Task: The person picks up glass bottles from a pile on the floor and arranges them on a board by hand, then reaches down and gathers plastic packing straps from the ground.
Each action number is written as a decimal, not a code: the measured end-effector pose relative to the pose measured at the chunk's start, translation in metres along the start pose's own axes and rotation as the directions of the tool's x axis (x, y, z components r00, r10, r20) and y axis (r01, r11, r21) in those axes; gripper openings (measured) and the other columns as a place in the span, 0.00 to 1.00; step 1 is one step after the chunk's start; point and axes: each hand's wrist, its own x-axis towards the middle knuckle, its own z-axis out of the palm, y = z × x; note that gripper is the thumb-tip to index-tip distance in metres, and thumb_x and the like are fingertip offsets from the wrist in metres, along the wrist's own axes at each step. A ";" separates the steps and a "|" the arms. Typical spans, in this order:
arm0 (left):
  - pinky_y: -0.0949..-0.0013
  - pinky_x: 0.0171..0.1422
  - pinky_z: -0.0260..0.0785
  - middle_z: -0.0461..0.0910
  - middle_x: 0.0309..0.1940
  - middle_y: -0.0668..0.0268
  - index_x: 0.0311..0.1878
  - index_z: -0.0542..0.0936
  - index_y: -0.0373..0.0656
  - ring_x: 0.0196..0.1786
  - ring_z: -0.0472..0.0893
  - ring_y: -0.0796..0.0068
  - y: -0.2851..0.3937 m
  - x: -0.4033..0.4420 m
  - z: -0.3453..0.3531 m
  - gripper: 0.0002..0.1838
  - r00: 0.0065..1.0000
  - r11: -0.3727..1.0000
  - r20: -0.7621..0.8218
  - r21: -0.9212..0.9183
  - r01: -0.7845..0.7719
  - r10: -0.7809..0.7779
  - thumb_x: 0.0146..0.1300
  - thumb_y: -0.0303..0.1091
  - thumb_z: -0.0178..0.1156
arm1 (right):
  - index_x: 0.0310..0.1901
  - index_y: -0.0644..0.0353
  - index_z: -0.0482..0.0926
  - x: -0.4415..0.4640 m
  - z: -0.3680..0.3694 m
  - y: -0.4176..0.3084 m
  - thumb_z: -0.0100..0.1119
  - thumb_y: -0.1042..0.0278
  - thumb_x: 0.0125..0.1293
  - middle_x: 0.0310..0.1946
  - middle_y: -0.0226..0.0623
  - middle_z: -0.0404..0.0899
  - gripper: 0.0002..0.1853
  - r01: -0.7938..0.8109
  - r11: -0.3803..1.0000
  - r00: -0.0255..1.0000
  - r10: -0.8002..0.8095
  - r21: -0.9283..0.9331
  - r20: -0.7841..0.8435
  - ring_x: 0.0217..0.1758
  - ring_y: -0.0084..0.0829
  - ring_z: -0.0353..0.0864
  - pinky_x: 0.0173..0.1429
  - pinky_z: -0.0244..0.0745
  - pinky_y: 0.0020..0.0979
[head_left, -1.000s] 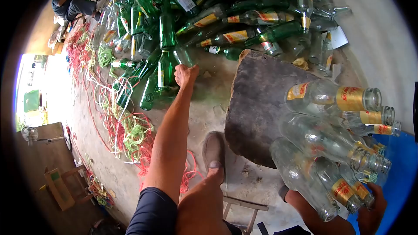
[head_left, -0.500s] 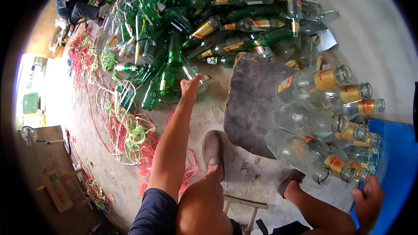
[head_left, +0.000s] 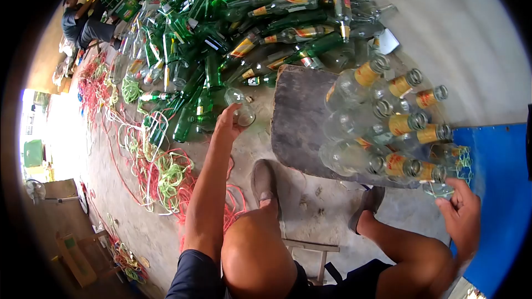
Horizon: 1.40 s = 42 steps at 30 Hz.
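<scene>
My left hand is stretched out low at the near edge of the bottle pile, its fingers around the lower part of a clear glass bottle; the fingertips are partly hidden. On the right, my right hand is closed, thumb against fingers, beside the nearest bottles of a standing group. What it pinches is too small to make out. These clear bottles with yellow-and-red neck labels stand close together on a dark, worn board. Green string lies around the necks on the far right of the group.
A large heap of green and clear bottles covers the floor ahead. Tangled red and green twine lies to the left. Another person sits at the far left by a green crate. A blue panel stands on the right.
The view has shifted, so the bottle group appears further left and higher. My left hand has closed in on the clear bottle, which has moved slightly. My right hand stays beside the group.
</scene>
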 end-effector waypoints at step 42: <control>0.61 0.67 0.77 0.80 0.53 0.52 0.70 0.71 0.30 0.56 0.82 0.64 -0.068 -0.483 0.208 0.44 0.171 0.283 0.958 0.102 -0.954 0.231 0.49 0.30 0.78 | 0.52 0.61 0.86 -0.083 -0.062 -0.038 0.76 0.43 0.66 0.27 0.22 0.78 0.27 0.424 0.703 0.894 -0.223 0.571 -0.389 0.22 0.13 0.66 0.25 0.58 0.22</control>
